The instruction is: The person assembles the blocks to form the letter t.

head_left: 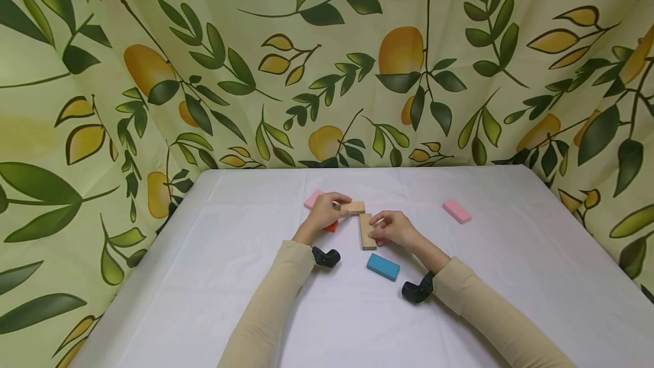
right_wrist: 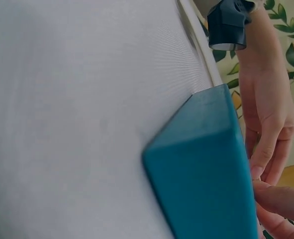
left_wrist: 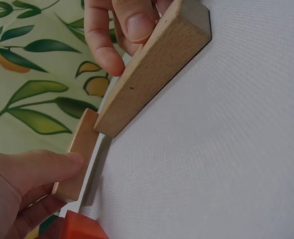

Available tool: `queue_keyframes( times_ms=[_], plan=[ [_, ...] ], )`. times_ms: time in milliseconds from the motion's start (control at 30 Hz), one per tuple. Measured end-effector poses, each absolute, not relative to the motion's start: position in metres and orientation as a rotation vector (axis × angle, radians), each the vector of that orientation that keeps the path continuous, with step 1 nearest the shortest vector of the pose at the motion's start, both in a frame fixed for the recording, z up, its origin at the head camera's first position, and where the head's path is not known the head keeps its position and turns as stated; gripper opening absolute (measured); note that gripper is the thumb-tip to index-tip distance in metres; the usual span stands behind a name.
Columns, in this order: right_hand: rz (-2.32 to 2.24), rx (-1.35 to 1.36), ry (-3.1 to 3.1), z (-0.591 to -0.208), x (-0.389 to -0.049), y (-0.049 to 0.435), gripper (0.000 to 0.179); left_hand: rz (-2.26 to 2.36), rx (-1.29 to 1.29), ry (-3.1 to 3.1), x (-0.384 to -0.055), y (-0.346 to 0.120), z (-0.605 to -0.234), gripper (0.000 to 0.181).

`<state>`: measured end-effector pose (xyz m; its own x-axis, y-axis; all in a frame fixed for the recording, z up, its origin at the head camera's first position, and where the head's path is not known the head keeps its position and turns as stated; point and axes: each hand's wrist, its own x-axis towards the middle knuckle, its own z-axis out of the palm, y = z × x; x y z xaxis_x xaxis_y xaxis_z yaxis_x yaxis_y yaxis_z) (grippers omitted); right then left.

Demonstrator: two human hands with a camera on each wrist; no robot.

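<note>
Pinching plain wooden block (head_left: pixel 354 207), left hand (head_left: pixel 326 212); gripping second block (head_left: pixel 365 233), right hand (head_left: pixel 394 228)

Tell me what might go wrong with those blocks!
The left hand pinches one wooden block close to the second wooden block, so it might bump that one crooked. The red block lies close beside that hand, which could nudge it. The blue block lies near the right hand, which might brush it.

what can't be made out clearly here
Head view: parts of the left pink rectangular block and red rectangular block, hidden by the left hand.
Left wrist view: the rest of the right hand, cut by the top edge.
Right wrist view: one end of the blue rectangular block, cut off below.
</note>
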<state>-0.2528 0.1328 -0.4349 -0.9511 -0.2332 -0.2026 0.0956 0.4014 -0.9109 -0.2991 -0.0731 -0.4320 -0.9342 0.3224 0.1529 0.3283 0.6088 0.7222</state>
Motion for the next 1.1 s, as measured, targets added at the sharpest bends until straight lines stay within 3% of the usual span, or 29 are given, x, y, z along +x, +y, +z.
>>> queue_keyframes(
  times_ms=[1100],
  plan=[
    [-1.526,-0.098,2.384,-0.4358,-0.2538,0.1288,0.030,-1.221,-0.566,-2.864,-0.2990,-0.0739,-0.4355,0.025]
  ],
)
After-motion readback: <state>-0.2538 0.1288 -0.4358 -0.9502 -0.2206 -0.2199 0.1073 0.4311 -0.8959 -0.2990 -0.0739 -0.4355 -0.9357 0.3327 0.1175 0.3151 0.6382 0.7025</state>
